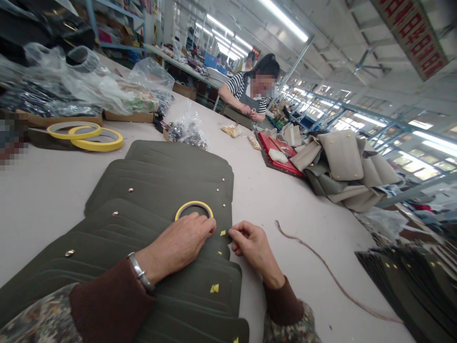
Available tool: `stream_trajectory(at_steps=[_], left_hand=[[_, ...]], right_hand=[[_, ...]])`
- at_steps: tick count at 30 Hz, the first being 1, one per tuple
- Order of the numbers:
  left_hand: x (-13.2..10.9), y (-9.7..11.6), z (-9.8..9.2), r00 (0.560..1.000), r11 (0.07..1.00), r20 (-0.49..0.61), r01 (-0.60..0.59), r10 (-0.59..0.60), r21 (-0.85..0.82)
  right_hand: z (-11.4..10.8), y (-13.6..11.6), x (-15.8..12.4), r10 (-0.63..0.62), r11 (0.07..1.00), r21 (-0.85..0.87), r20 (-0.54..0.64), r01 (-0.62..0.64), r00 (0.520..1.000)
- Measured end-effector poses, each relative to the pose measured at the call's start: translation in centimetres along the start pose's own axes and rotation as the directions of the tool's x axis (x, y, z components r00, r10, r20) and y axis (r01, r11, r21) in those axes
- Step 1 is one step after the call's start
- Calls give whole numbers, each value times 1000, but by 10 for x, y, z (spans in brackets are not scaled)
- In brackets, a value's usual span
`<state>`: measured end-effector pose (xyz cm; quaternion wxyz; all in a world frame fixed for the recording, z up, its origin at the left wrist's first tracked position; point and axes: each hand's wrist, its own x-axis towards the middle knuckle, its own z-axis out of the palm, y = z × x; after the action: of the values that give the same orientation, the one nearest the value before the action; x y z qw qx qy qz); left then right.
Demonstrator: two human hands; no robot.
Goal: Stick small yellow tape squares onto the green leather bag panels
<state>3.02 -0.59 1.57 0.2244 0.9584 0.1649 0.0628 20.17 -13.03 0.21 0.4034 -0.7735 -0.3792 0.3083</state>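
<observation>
Overlapping dark olive flat panels (pixel 160 176) fan out across the table in front of me. They carry small metal studs, and short yellow tape pieces (pixel 214 288) stick near their right edges. My left hand (pixel 182 245) lies over the panels, its fingers closed on a roll of yellow tape (pixel 194 204) whose lower part they hide. Beside the panels' right edge, my right hand (pixel 252 245) is closed in a pinch, its fingertips close to another tape piece (pixel 223 233). Whatever lies between those fingertips is too small to make out.
More yellow tape rolls (pixel 96 140) lie at the left, before plastic-wrapped goods (pixel 89 85). A bag of metal parts (pixel 187 133) stands behind the panels. Beige pieces (pixel 342 155) pile up at the right, above a loose cord (pixel 321 259). Across the table, a person works on a dark panel.
</observation>
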Motion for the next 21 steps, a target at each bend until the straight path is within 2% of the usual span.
stream_trajectory(at_steps=[4, 7, 14, 17, 19, 21], left_hand=[[0, -1, 1, 1000, 1000, -25, -19, 19, 5], [-1, -1, -2, 998, 999, -51, -34, 32, -20], [-5, -2, -7, 993, 996, -91, -84, 81, -30], [-5, -5, -6, 985, 994, -142, -104, 97, -39], [-5, -8, -5, 971, 990, -215, -125, 109, -62], [-5, -9, -3, 949, 985, -287, -155, 130, -69]], right_hand=[[5, 1, -6, -251, 937, -260, -43, 232, 967], [12, -1, -5, -327, 872, -403, -55, 278, 943], [17, -9, 2, -320, 830, -490, -29, 266, 947], [12, -9, 5, -163, 908, -385, 43, 167, 986], [6, -8, 6, -75, 949, -296, 129, 111, 989], [2, -9, 6, -79, 964, -233, 201, 126, 977]])
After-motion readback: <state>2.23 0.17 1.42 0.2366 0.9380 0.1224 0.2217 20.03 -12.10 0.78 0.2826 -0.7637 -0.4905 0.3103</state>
